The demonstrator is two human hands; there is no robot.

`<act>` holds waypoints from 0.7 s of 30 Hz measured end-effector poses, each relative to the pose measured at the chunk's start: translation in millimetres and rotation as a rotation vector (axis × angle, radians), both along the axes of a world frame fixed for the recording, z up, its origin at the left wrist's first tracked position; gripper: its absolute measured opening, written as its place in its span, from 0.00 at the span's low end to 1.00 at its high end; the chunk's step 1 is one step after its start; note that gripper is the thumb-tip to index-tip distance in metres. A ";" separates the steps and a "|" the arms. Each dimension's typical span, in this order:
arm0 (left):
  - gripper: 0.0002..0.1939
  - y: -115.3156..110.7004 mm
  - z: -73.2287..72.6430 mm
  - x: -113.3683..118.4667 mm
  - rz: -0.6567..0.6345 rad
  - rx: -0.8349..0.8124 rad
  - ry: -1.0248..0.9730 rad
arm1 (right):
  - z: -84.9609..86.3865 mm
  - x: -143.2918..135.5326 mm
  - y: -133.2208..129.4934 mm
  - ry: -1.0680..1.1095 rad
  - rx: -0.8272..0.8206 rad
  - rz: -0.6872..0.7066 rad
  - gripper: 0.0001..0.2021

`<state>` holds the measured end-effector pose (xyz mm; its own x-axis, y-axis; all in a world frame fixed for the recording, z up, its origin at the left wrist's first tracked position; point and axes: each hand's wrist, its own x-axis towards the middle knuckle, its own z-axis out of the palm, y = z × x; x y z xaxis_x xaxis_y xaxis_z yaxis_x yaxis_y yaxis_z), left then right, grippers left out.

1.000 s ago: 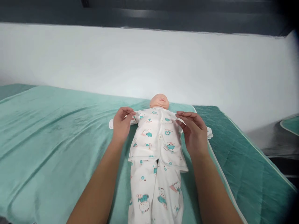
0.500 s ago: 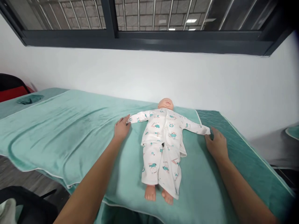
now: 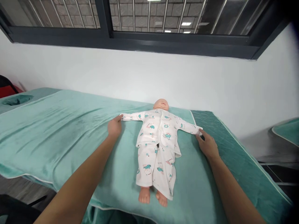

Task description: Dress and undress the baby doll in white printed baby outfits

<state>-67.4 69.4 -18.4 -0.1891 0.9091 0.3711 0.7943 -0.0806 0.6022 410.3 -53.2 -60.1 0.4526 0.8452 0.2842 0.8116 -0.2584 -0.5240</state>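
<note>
A baby doll (image 3: 161, 105) lies on its back on a green sheet, its arms spread to both sides and its bare feet towards me. It wears a white printed shirt (image 3: 158, 129) and matching trousers (image 3: 146, 165). At the cuff of the sleeve on the left, my left hand (image 3: 115, 126) pinches the fabric between thumb and fingers. My right hand (image 3: 207, 144) has its thumb and forefinger closed on the cuff of the other sleeve. No doll hands show beyond the cuffs.
The green sheet (image 3: 77, 124) covers a bed against a white wall, below a dark-framed window (image 3: 140, 42) with bars. A black chair (image 3: 16, 207) stands at the lower left. Something red and black (image 3: 7, 90) is at the far left.
The view has shifted slightly to the right. The left sleeve looks straighter and more stretched out, and my right thumb and forefinger have closed on the right cuff.
</note>
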 end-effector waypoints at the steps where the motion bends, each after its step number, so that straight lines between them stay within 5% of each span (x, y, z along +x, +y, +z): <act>1: 0.22 2.5 0.7 -0.9 -0.003 0.030 -0.001 | -1.8 2.1 0.8 0.011 0.030 0.008 0.27; 5: 0.24 10.3 -0.1 -2.2 -0.001 0.147 0.044 | -6.6 8.3 3.8 0.049 0.163 0.032 0.27; 11: 0.24 15.4 -4.4 -2.2 0.053 0.000 0.174 | -4.4 9.6 5.2 0.129 0.149 -0.001 0.27; 21: 0.25 16.6 -4.5 -2.2 0.069 -0.013 0.185 | 1.2 5.6 3.6 0.183 0.219 -0.093 0.24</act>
